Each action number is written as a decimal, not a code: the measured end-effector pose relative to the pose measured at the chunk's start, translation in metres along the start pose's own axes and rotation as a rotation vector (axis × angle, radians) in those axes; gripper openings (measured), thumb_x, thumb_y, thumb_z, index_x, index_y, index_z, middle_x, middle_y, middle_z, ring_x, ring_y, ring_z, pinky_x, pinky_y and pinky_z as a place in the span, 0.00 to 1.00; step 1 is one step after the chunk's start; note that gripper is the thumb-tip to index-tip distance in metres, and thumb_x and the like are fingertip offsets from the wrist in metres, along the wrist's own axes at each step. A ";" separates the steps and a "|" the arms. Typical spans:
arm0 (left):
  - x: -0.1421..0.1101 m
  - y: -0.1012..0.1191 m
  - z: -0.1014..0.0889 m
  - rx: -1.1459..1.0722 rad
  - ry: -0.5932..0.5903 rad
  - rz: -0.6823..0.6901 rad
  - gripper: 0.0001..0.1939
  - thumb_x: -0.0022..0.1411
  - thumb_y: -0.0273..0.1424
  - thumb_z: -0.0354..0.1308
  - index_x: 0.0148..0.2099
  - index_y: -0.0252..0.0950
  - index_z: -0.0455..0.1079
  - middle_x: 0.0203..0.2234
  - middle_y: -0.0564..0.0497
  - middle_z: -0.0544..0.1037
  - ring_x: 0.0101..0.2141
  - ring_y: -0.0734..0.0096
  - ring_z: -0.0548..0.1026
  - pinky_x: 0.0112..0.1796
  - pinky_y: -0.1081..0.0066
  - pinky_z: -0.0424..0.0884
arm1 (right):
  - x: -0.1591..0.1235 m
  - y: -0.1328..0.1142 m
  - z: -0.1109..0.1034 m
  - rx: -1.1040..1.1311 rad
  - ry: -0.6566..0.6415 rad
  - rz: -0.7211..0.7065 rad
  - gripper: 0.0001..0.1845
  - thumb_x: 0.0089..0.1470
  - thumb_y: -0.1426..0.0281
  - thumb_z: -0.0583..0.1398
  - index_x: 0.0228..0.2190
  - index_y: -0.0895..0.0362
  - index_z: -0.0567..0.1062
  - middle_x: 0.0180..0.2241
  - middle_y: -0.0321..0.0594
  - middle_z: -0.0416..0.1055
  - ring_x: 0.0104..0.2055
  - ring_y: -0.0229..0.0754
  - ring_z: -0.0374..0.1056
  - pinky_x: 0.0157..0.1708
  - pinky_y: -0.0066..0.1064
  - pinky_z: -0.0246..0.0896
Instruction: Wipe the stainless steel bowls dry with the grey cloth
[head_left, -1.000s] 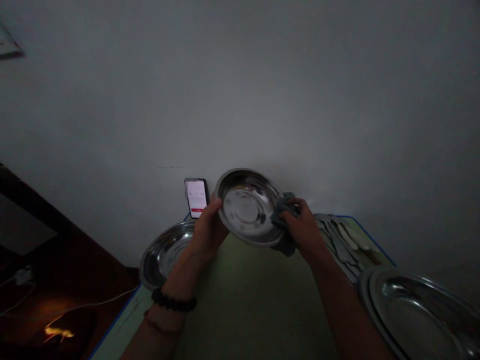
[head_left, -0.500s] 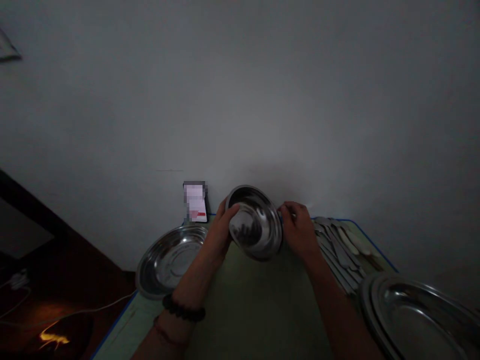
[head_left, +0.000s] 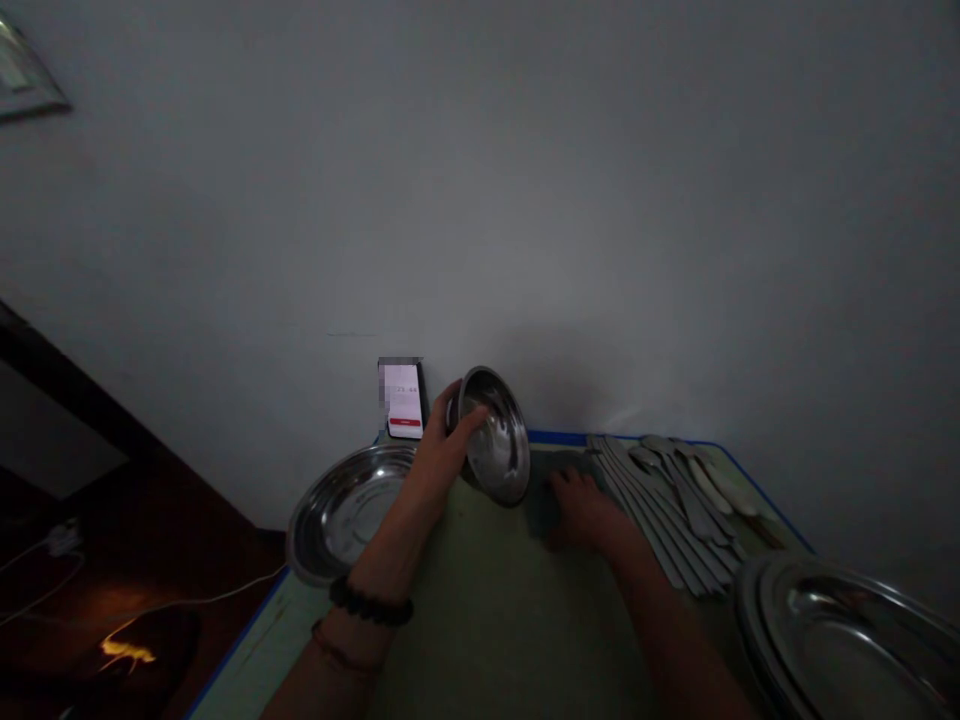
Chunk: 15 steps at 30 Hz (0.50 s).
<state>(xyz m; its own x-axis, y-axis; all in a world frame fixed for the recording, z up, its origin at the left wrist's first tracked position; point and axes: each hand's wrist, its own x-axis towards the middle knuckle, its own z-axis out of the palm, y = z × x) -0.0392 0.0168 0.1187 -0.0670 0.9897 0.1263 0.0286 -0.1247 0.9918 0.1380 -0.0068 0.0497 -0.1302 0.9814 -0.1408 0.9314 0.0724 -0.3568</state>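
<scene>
A steel bowl (head_left: 499, 450) is tilted above the table, its inside facing me. My left hand (head_left: 442, 455) is closed on its left rim, the thumb inside and the other fingers behind. Low over the table to the right of the bowl, my right hand (head_left: 585, 510) is apart from it. Its fingers are slightly spread on or just above a dark greenish patch (head_left: 544, 495), which looks like a cloth, though the dim light leaves this unsure. To that hand's right lies a row of flat metal cutlery handles (head_left: 660, 520).
A large steel basin (head_left: 315, 540) stands on the left of the green table (head_left: 510, 640). Behind it a phone (head_left: 405, 400) leans on the wall. Spoons and white-handled pieces (head_left: 720, 490) lie at right, near stacked steel trays (head_left: 772, 640). A cable (head_left: 217, 598) hangs off left.
My right hand has let go of the bowl's right rim and moved down to the table. My left hand still holds the bowl, now turned more sideways and slightly to the left.
</scene>
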 end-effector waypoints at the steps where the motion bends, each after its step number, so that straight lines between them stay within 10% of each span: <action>1: 0.000 0.000 0.000 0.011 0.000 0.022 0.30 0.57 0.36 0.58 0.61 0.41 0.58 0.53 0.47 0.73 0.53 0.62 0.71 0.51 0.66 0.68 | 0.002 -0.002 0.003 -0.005 0.030 0.012 0.31 0.36 0.77 0.67 0.47 0.57 0.72 0.52 0.54 0.67 0.54 0.60 0.63 0.48 0.44 0.61; 4: 0.001 0.001 -0.004 0.051 -0.002 0.067 0.31 0.57 0.37 0.59 0.61 0.40 0.57 0.53 0.46 0.73 0.54 0.61 0.69 0.54 0.64 0.65 | 0.008 -0.002 0.003 0.015 0.118 0.039 0.17 0.50 0.78 0.55 0.42 0.58 0.73 0.46 0.53 0.72 0.50 0.54 0.68 0.44 0.41 0.63; 10: 0.004 0.001 -0.014 -0.012 0.018 0.031 0.31 0.57 0.42 0.59 0.61 0.43 0.59 0.55 0.46 0.71 0.57 0.56 0.66 0.56 0.57 0.60 | 0.005 -0.004 -0.033 0.227 0.464 0.159 0.19 0.62 0.67 0.45 0.47 0.64 0.67 0.41 0.55 0.74 0.42 0.51 0.73 0.39 0.40 0.65; 12: 0.005 -0.002 -0.013 -0.049 -0.041 -0.014 0.30 0.57 0.45 0.57 0.61 0.43 0.60 0.56 0.45 0.71 0.57 0.55 0.66 0.56 0.55 0.60 | -0.004 -0.011 -0.045 0.482 0.596 0.023 0.23 0.61 0.59 0.47 0.49 0.61 0.67 0.43 0.53 0.74 0.46 0.51 0.72 0.42 0.42 0.66; 15: 0.004 -0.006 -0.005 -0.117 -0.148 0.040 0.29 0.60 0.47 0.53 0.61 0.44 0.60 0.56 0.46 0.70 0.58 0.56 0.65 0.57 0.56 0.59 | -0.016 -0.024 -0.052 0.772 0.328 -0.396 0.27 0.62 0.54 0.43 0.55 0.54 0.65 0.55 0.47 0.67 0.57 0.46 0.64 0.53 0.42 0.61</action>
<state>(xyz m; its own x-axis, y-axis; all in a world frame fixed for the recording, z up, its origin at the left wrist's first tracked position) -0.0444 0.0214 0.1130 0.0791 0.9823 0.1698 -0.0885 -0.1627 0.9827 0.1356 -0.0147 0.1084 -0.1776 0.9201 0.3491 0.3397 0.3902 -0.8558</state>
